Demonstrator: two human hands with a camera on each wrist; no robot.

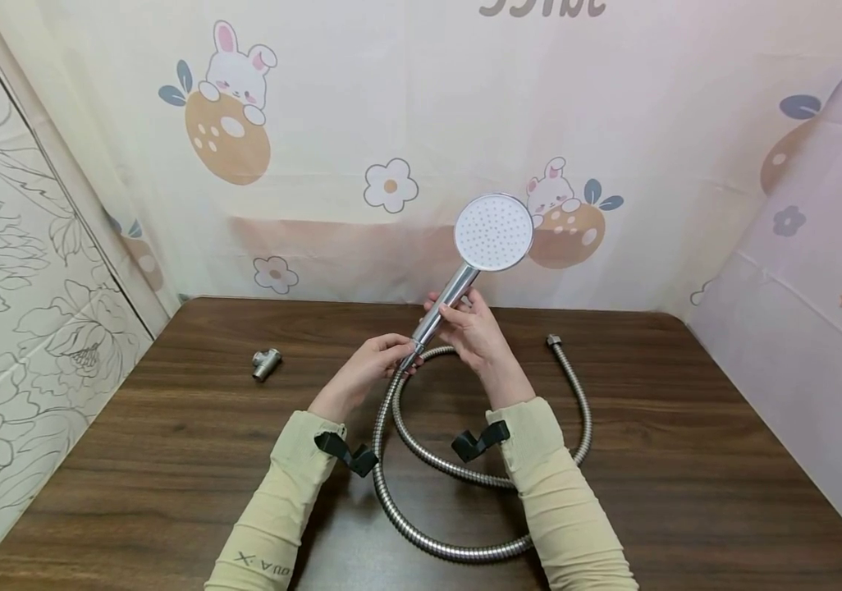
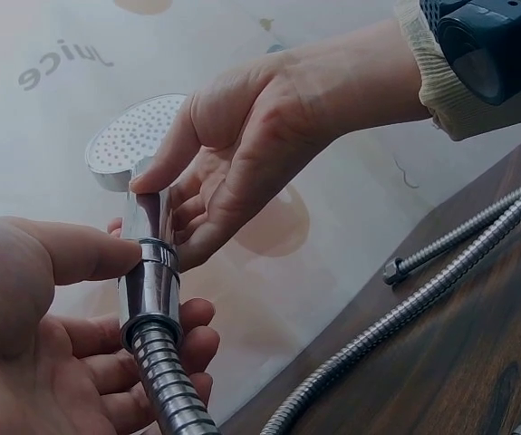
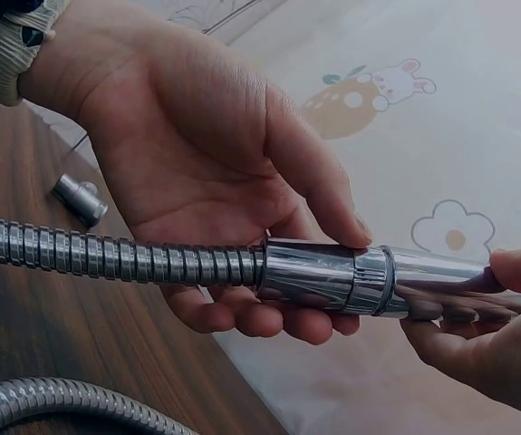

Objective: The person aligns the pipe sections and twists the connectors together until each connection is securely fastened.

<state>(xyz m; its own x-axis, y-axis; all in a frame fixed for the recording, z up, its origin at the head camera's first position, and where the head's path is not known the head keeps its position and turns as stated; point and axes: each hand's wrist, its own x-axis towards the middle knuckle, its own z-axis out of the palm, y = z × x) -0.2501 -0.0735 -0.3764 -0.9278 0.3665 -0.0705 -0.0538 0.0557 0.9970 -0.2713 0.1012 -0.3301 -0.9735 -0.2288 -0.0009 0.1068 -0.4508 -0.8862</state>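
Toward the table's (image 1: pixel 170 460) back edge, the shower head (image 1: pixel 487 240) is held aloft: the right hand (image 1: pixel 478 338) grips its handle (image 1: pixel 457 287), while the left hand (image 1: pixel 368 368), nearer the joint, pinches the hose's (image 1: pixel 465 554) collar (image 3: pixel 307 272). Handle and collar meet end to end, their shared axis slanting up rightward, away from the person.

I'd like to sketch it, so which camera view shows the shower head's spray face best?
The head view: the spray face appears whole and nearly face-on there. The left wrist view shows it tilted and partly covered; the right wrist view leaves it out of frame.
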